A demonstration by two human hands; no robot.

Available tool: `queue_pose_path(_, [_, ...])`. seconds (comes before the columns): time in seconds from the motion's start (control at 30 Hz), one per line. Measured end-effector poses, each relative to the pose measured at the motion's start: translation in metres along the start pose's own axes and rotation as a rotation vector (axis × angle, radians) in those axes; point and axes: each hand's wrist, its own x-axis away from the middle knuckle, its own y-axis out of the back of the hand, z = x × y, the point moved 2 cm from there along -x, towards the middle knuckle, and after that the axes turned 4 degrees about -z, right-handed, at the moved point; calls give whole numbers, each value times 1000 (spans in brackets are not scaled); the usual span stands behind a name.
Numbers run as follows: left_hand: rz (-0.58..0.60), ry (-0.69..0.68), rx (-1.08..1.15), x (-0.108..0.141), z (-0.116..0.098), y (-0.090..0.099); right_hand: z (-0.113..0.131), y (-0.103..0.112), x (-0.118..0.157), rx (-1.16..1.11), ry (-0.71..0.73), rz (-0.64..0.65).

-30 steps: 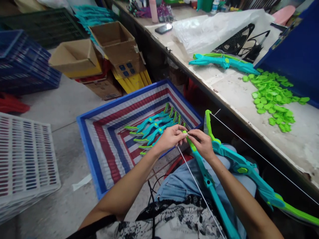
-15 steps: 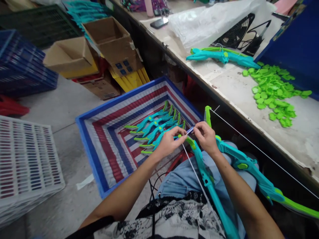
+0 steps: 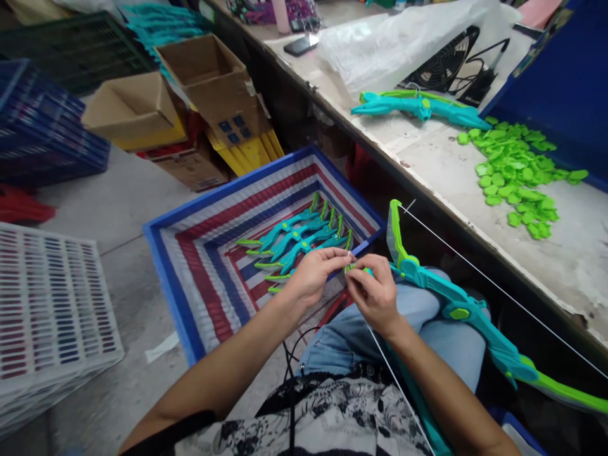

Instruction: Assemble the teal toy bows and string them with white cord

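Observation:
My left hand (image 3: 316, 273) pinches the end of a white string (image 3: 387, 361) above the crate's near right edge. Against it, my right hand (image 3: 377, 288) grips the green tip of a teal toy bow (image 3: 418, 411), whose lower part lies along my lap, partly behind my right forearm. The string runs from the fingertips down toward my body. A second teal and green bow (image 3: 475, 313), with its string stretched, rests across my legs to the right. Several similar bows (image 3: 297, 235) lie in the striped, lined crate (image 3: 190, 291).
On the workbench (image 3: 427, 149) are another bow (image 3: 422, 107), a heap of green caps (image 3: 517, 171), a phone (image 3: 301, 44), white plastic sheeting (image 3: 375, 47) and a fan (image 3: 449, 60). Cardboard boxes (image 3: 128, 107), blue crates (image 3: 47, 120) and a white basket (image 3: 57, 316) stand left.
Both hands have moved slightly down and closer together. My right hand has shifted left onto the bow's tip, and the near bow has moved lower behind my right forearm.

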Motion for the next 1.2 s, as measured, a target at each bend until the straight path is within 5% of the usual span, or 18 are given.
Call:
queue_pose_path(0.27, [-123, -334, -152, 10, -1, -5, -5, -2, -11, -134, -218, -110])
queue_pose_path(0.6, [26, -188, -78, 11, -8, -1, -11, 1, -22, -186, -316, -108])
queue_pose_path(0.8, [-110, -186, -47, 15, -3, -2, 1, 3, -16, -115, -133, -19])
queue_pose_path(0.9, [-159, -219, -48, 15, 2, -3, 3, 2, -13, -122, -156, -15])
queue_pose_path(1.2, [46, -178, -130, 18, -7, 0, -4, 3, -17, -152, -229, -46])
